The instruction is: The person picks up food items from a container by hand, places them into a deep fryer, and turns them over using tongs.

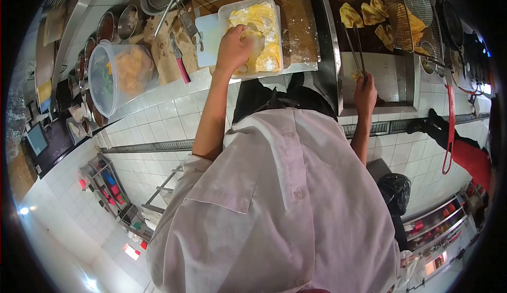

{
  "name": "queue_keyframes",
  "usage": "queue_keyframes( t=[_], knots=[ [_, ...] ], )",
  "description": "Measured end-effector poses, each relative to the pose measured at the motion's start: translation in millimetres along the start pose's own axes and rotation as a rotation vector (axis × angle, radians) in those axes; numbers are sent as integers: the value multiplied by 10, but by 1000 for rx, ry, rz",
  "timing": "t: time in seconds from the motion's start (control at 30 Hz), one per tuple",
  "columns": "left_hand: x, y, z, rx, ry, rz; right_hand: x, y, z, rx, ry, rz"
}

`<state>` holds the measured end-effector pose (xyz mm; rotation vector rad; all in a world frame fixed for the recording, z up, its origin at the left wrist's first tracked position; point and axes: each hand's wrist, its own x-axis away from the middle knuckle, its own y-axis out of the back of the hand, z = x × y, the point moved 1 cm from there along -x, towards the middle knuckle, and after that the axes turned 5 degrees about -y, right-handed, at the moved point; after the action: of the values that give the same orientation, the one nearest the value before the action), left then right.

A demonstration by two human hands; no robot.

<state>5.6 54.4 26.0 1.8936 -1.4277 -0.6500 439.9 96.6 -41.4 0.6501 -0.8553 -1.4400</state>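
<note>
My left hand is closed on a pale yellow piece of dough, blurred, above a white plastic tub. Yellow folded dough pieces dusted with flour fill that tub. To the right, my right hand grips metal tongs over the fryer. The tips of the tongs are apart and point toward golden dough pieces in the dark oil. Nothing shows between the tips.
A wire fry basket with fried pieces sits at the fryer's right. Left of the tub are a white board, a red-handled knife and a clear bucket of orange food. A person in red is at far right.
</note>
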Motion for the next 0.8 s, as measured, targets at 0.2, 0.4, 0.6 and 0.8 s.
queue_keyframes(
  t=[0.2, 0.4, 0.6, 0.8],
  knots=[
    [-137, 92, 106, -45, -80, 91, 12, 11, -41, -8, -40, 6],
    [-139, 184, 110, 688, 254, 76, 69, 11, -110, -10, -42, -17],
    [-16, 233, -138, 1306, 438, -16, 105, 9, -105, -15, -72, -5],
    [64, 217, -70, 1197, 322, -82, 87, -10, -84, -1, -51, 3]
  ],
)
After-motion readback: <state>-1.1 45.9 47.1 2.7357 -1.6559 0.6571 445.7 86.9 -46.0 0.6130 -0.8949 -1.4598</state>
